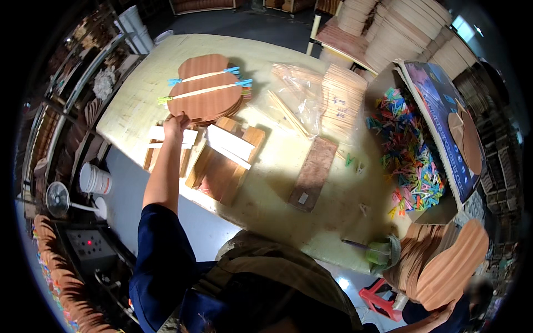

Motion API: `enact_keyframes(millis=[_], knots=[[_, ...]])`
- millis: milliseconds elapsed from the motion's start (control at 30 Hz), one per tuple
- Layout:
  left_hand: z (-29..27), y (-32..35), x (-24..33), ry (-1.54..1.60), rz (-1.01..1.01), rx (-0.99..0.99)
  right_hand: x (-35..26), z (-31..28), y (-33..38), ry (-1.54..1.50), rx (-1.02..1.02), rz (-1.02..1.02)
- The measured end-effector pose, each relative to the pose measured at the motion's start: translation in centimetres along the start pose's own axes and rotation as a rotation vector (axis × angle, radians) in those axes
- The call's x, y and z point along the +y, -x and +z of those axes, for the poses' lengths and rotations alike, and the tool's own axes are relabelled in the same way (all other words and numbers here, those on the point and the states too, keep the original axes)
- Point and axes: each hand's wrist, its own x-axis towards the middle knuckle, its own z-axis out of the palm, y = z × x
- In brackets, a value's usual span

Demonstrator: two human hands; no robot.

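Observation:
At the table's far left lies a stack of guitar-shaped wooden panels (pixel 208 101). Two thin pale wood strips (pixel 202 90) cross its top, with blue clothespins (pixel 242 82) at their ends and a yellow-green clothespin (pixel 165 100) at the left edge. My left hand (pixel 174 126) reaches out to the stack's near edge, its bent fingers closed on the rim of a panel. Low on the right, my right hand (pixel 440 317) grips the bottom end of another guitar-shaped wooden panel (pixel 456 266), which tilts against a stack of similar ones. Its fingertips are partly hidden.
Two wooden jigs with white blocks (pixel 230 145) stand near the front edge. A dark flat board (pixel 313 175) and bagged pale strips (pixel 341 100) lie mid-table. On the right are a box of colourful clothespins (pixel 411 150), a green tape dispenser (pixel 382 252) and a red stool (pixel 379 299).

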Motion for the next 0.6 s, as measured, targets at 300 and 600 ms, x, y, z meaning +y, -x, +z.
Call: enact_keyframes(millis=[300,600], knots=[[4.3,3.1,-3.6,-1.019,0.867,0.487,5.2,15.1,16.2,-0.134,-0.615,0.237],[8.1,20.4,-8.4,-0.794,0.579,0.086,15.5,30.9,30.3,-0.064,-1.057,0.601]])
